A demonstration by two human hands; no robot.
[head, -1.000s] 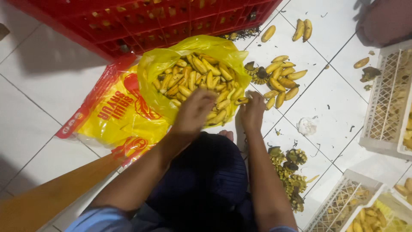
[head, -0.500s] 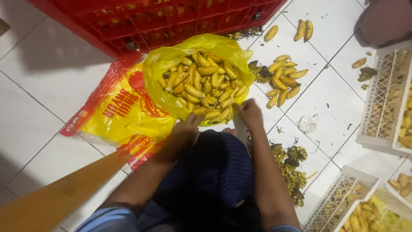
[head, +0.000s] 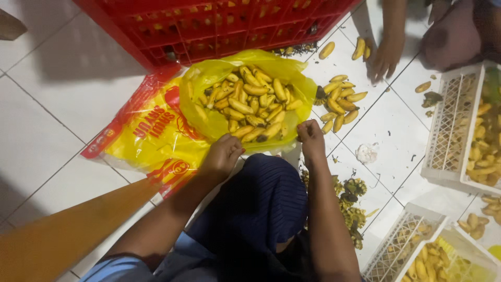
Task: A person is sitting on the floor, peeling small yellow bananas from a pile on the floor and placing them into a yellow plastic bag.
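Left hand (head: 223, 155), right hand (head: 311, 137): both clenched.

A yellow plastic bag (head: 209, 104) sits in the upper middle of the picture. It is open and full of small yellow bananas (head: 255, 107). The left hand (head: 223, 155) and the right hand (head: 311, 138) each pinch its near edge. Under it, toward the middle left, lies a flat plastic sack (head: 141, 138). The sack is yellow with red edges and red printing. It is wrinkled and lies on the white tile floor.
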